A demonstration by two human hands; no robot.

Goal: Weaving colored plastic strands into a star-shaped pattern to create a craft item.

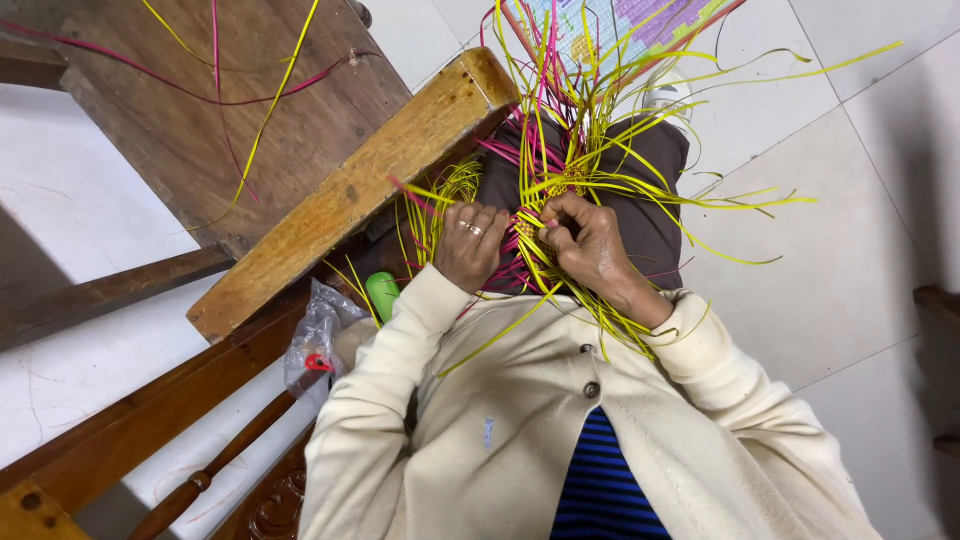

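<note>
Cream cardigan sleeves (400, 350) frame us; our left hand (470, 245) and right hand (585, 240) pinch yellow and pink plastic strips (560, 150), keeping the weave taut.

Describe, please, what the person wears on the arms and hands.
Both arms are covered by long cream sleeves of a buttoned knitted cardigan, with ribbed cuffs. The left hand has a silver-coloured ring on one finger. The right hand is bare.
</note>
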